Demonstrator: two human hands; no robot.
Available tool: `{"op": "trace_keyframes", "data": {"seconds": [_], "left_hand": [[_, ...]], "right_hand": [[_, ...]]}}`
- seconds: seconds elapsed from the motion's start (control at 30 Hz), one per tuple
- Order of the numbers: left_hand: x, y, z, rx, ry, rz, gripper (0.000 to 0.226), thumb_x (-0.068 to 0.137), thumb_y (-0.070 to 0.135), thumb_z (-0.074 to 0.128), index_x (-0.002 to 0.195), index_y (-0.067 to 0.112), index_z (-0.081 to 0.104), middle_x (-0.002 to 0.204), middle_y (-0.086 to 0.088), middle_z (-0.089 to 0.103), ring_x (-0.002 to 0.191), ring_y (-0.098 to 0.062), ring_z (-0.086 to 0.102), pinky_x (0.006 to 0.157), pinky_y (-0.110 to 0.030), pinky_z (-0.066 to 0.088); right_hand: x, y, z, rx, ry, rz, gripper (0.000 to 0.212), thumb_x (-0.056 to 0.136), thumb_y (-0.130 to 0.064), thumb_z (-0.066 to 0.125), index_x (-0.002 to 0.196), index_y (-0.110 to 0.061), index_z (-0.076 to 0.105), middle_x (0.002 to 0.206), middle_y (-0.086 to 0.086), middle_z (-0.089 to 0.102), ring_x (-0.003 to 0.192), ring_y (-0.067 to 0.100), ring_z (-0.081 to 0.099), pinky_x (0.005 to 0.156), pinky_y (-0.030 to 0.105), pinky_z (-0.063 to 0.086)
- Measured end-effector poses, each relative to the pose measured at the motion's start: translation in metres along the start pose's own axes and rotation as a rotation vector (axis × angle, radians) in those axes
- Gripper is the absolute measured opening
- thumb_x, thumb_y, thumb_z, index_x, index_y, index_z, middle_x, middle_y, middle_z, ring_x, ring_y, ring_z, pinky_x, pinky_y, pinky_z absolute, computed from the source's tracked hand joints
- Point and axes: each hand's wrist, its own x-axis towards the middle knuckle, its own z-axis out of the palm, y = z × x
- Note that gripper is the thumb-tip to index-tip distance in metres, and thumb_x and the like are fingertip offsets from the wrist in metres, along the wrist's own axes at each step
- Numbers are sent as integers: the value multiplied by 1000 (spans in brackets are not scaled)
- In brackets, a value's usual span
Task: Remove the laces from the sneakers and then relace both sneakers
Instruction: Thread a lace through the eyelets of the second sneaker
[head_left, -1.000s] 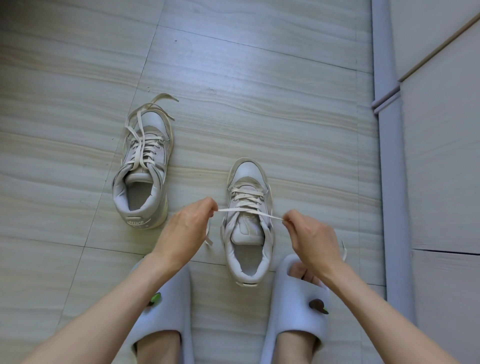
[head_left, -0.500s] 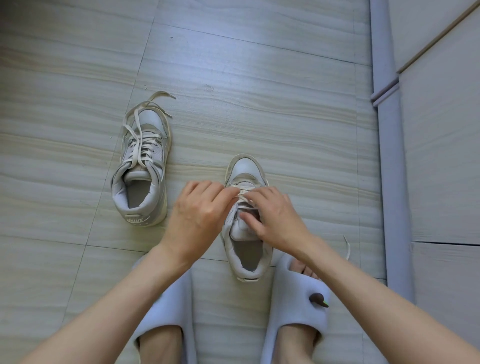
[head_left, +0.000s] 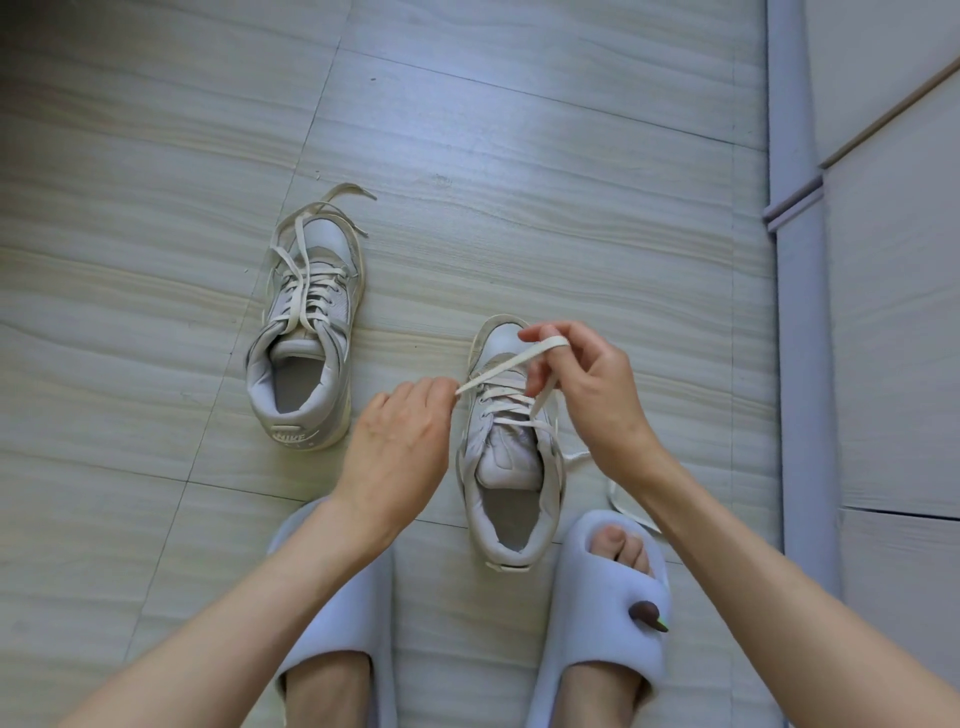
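Cream lace (head_left: 506, 364): flat, limp, light | left hand (head_left: 400, 441) pinches end, right hand (head_left: 587, 395) holds loop | near sneaker (head_left: 511, 467) at 12 o'clock | grip near tip.

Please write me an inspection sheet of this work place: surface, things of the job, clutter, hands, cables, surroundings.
Surface: pale wood-grain tiled floor.
Job's things: two light grey leather sneakers. The left sneaker stands apart, laced, its loose ends lying over the toe. The right sneaker stands between the slippers, its flat cream lace partly threaded.
Clutter: nothing seen.
Hands: left hand pinches one end of the lace; right hand has the lace looped over its fingers; both grips are closed on it.
Cables: nothing seen.
Surroundings: pale blue foam slippers on the person's feet; grey wall trim and pale panels at right.
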Motion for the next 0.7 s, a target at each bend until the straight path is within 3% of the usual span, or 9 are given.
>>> {"op": "trace_keyframes", "data": {"seconds": [0.13, 0.3, 0.37, 0.53, 0.63, 0.7], "left_hand": [[-1, -5, 6, -92, -35, -108, 15, 80, -10, 59, 82, 4, 56, 65, -9, 55, 53, -30, 49, 51, -31, 27], [-4, -14, 17, -140, -176, -237, 17, 92, 1, 37, 102, 10, 48, 85, -4, 51, 67, -23, 35, 58, -31, 19], [-7, -18, 21, -197, -262, -313, 21, 91, 1, 34, 106, 11, 45, 92, -5, 53, 71, -25, 39, 58, -33, 24], [-15, -25, 33, -236, -413, -397, 27, 89, 1, 31, 107, 15, 46, 95, -7, 61, 82, -32, 57, 42, -30, 29], [-11, -28, 38, -363, -475, -455, 22, 91, 2, 31, 96, 17, 47, 89, -2, 63, 89, -28, 58, 69, -36, 44], [-8, -30, 40, -431, -513, -480, 21, 92, 2, 33, 90, 17, 47, 80, 4, 62, 84, -24, 59, 75, -33, 45]], "right_hand": [[3, -5, -4, 68, 53, 26, 24, 98, -8, 43, 86, -16, 62, 53, -8, 53, 53, 8, 50, 63, 23, 47], [2, -11, -6, 229, 63, 79, 26, 100, -20, 39, 91, -13, 63, 59, -1, 52, 57, 12, 51, 67, 29, 47], [1, -15, -8, 251, 54, 69, 28, 100, -25, 38, 92, -13, 62, 59, 0, 51, 58, 13, 52, 66, 27, 48], [1, -19, -7, 340, 47, 97, 32, 101, -27, 36, 93, -11, 62, 54, -7, 54, 56, 10, 54, 63, 24, 49], [2, -20, -9, 433, 79, 142, 39, 101, -34, 32, 93, -9, 61, 52, -8, 55, 55, 8, 57, 61, 22, 49], [4, -19, -14, 480, 109, 162, 41, 100, -39, 32, 94, -8, 60, 53, -5, 58, 57, 10, 59, 65, 25, 50]]}}
